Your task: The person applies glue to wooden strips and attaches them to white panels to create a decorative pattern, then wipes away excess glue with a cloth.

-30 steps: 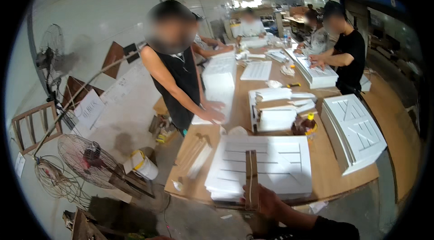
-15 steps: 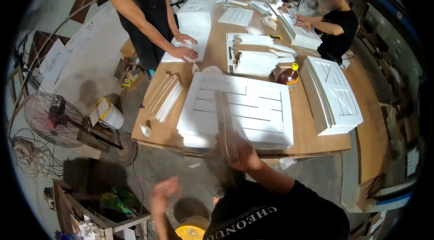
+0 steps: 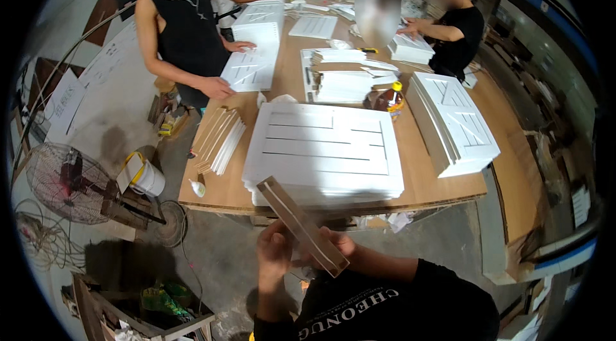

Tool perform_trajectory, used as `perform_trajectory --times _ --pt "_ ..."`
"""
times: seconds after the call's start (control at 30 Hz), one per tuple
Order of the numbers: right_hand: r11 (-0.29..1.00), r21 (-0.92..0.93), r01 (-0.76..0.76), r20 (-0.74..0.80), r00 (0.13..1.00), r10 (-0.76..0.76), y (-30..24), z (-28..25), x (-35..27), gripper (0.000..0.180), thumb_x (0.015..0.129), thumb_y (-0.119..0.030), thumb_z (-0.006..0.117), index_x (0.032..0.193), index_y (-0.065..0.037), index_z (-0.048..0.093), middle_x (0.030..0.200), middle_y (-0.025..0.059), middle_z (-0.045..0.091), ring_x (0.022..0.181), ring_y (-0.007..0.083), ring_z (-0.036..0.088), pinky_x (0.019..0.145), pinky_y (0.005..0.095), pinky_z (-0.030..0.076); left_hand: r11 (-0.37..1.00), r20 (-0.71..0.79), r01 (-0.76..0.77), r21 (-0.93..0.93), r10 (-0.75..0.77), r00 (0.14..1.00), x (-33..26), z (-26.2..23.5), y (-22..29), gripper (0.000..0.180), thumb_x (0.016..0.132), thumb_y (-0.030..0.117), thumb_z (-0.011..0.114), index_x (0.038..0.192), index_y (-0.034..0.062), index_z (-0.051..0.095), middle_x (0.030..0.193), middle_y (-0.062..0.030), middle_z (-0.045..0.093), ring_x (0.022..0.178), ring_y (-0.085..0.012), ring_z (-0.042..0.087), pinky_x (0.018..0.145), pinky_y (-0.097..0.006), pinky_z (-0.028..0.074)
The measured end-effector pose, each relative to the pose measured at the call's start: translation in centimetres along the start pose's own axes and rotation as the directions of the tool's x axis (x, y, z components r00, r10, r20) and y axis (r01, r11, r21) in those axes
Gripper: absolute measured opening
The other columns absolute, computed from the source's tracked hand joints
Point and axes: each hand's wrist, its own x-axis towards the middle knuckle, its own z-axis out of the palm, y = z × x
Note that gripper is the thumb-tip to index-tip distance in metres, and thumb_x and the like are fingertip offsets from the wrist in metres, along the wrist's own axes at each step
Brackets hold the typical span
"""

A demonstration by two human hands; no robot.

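While gripped: one wooden strip (image 3: 301, 226), two hands.

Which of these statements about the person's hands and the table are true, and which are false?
1. Both hands hold a wooden strip near the chest. True: the left hand and the right hand both grip it.
2. The strip lies flat on the table. False: it is held up, tilted.
3. A stack of white panels lies on the table just beyond the hands. True.
4. The bottle lies on the floor. False: it stands on the table.
5. The fan stands on the table. False: it is on the floor.
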Motion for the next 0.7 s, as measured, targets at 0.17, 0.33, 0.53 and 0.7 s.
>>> perform_trajectory --times 0.17,0.33,0.53,0.7 --pt "0.997 -0.081 -0.001 0.098 0.995 0.009 0.3 -0.6 -0.9 0.053 0.094 -0.034 0.044 0.128 0.006 0.037 0.114 0.0196 0.054 0.103 0.0285 0.058 0.096 0.0426 0.043 0.999 0.078 -0.012 -0.043 0.015 0.997 -0.3 1.0 -0.3 0.044 0.083 0.036 0.063 0.109 0.0003 0.057 0.106 -0.0169 0.06 0.095 -0.0255 0.06 0.079 -0.039 0.052" --pt "0.959 -0.285 0.008 -0.074 0.997 -0.03 0.5 -0.8 -0.5 0.053 0.092 -0.037 0.048 0.123 0.005 0.042 0.109 0.017 0.057 0.099 0.0246 0.06 0.088 0.0364 0.049 0.987 0.04 0.076 -0.142 -0.071 0.997 -0.4 1.2 -0.5 0.052 0.081 0.033 0.066 0.118 0.0009 0.05 0.106 -0.0219 0.059 0.096 -0.0296 0.061 0.078 -0.041 0.055" --pt "0.968 -0.237 -0.084 -0.316 0.949 0.005 -1.9 -0.7 -1.5 0.049 0.09 -0.038 0.05 0.12 0.001 0.046 0.109 0.0132 0.057 0.097 0.0217 0.06 0.088 0.0319 0.048 0.92 0.04 0.174 -0.35 -0.171 0.984 1.6 1.3 -2.3 0.051 0.076 0.014 0.07 0.119 -0.0051 0.05 0.106 -0.0199 0.058 0.092 -0.0282 0.061 0.077 -0.038 0.055" --pt "0.971 -0.223 -0.088 -0.239 0.97 0.033 -4.5 -0.4 -1.8 0.048 0.091 -0.035 0.051 0.122 0.001 0.044 0.114 0.0163 0.055 0.103 0.0252 0.057 0.092 0.0378 0.046 0.99 -0.128 0.131 0.055 -0.123 0.984 3.8 2.4 -3.7 0.056 0.083 0.04 0.062 0.117 -0.0011 0.047 0.105 -0.0179 0.055 0.086 -0.0264 0.06 0.071 -0.034 0.054"
